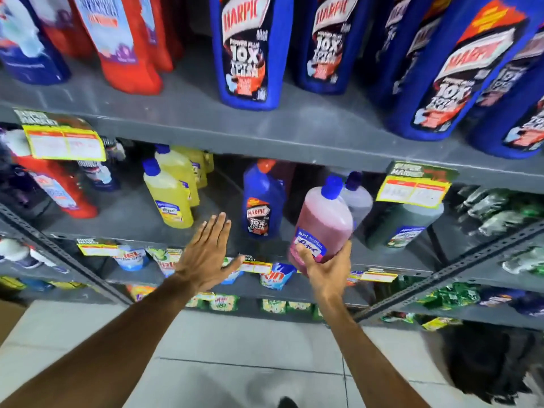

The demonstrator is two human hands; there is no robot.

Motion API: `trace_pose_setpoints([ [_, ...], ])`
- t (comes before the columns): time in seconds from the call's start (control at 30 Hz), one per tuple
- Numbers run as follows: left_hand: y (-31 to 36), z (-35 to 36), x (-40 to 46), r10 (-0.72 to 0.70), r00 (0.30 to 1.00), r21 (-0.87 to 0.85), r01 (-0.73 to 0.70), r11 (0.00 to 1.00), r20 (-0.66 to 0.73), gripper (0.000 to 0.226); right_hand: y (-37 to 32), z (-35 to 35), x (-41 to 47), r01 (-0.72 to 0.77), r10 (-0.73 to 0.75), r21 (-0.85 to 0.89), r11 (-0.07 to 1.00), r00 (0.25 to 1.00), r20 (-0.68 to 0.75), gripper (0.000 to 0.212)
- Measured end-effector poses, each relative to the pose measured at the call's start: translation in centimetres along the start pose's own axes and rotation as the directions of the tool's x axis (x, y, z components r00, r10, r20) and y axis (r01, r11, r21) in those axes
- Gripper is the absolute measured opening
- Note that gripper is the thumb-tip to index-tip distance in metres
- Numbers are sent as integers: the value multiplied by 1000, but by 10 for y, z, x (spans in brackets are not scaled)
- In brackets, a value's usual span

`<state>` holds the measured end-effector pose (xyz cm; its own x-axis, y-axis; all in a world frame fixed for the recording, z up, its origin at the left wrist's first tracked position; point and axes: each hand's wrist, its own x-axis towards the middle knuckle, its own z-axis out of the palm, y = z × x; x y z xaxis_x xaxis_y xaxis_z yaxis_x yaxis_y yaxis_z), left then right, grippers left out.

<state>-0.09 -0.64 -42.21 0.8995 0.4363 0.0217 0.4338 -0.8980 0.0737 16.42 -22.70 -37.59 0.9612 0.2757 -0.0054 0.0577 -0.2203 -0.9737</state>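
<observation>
A pink bottle of floor cleaner with a blue cap is tilted in front of the middle shelf. My right hand grips it from below, thumb across the blue label. My left hand is stretched flat, fingers straight, toward the shelf's front edge and holds nothing. On the shelf behind stand a small blue Harpic bottle, yellow cleaner bottles, a pale lilac bottle and a green bottle.
The grey metal rack has large blue Harpic bottles and red bottles on the upper shelf, with yellow price tags on the edges. Detergent pouches fill lower shelves. Pale floor tiles lie below.
</observation>
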Motion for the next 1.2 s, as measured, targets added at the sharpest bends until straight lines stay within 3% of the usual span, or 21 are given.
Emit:
trace_pose_setpoints([
  [0.23, -13, 40, 31, -7, 999, -41, 8, 999, 34, 106, 51, 51, 16, -19, 32, 122, 992, 994, -108, 91],
  [0.4, -26, 67, 43, 15, 995, -54, -9, 998, 99, 113, 58, 69, 28, 76, -44, 169, 983, 982, -184, 76],
  [0.67, -28, 91, 46, 0, 999, -28, 2, 1000, 46, 110, 59, 87, 51, 168, -139, 157, 973, 974, -179, 64],
  [0.9, -29, 94, 46, -9, 998, -30, 11, 999, 57, 112, 58, 88, 51, 92, -58, 211, 973, 985, -160, 78],
  [1.1, -27, 94, 46, -7, 999, -48, 8, 999, 32, 111, 59, 76, 22, 133, -113, 62, 989, 959, -260, 99],
  [1.2, -26, 92, 45, -2, 1000, -53, 3, 999, 18, 110, 50, 66, -24, 239, -256, -99, 966, 933, -254, 88],
])
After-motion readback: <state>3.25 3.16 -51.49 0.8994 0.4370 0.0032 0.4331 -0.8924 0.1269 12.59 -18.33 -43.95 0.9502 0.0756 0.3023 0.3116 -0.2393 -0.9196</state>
